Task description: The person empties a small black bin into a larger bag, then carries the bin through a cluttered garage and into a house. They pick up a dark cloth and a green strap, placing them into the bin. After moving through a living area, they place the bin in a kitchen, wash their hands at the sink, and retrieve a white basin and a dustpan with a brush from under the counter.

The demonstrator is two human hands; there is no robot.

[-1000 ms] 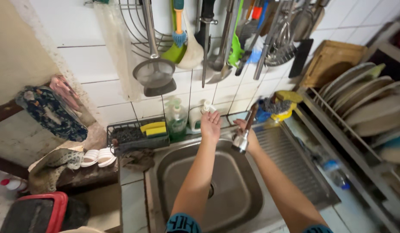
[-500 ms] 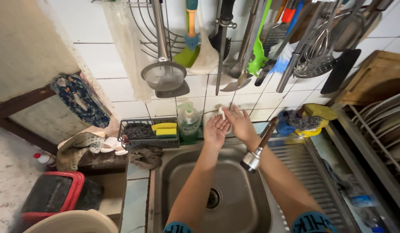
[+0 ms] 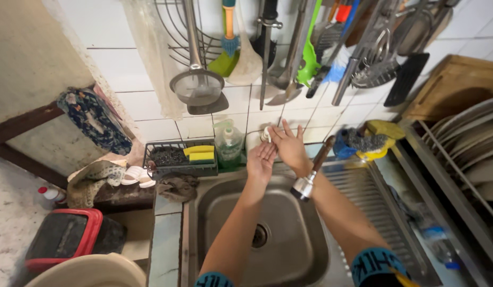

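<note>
Steel sink (image 3: 214,212) below; left hand (image 3: 261,159) cupped open, right hand (image 3: 290,146) seemingly pressing the white pump bottle (image 3: 265,134), fingers spread.

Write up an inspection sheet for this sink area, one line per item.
Surface: steel sink with a drain, ridged draining board at its right.
Job's things: white pump bottle by the back wall; tap head over the basin.
Clutter: wire caddy with yellow-green sponges; green soap bottle; rag; scourers.
Hands: left hand palm up below the pump; right hand at its top.
Cables: nothing seen.
Surroundings: tiled wall hung with utensils; plate rack at right; red-rimmed bin below left.
</note>
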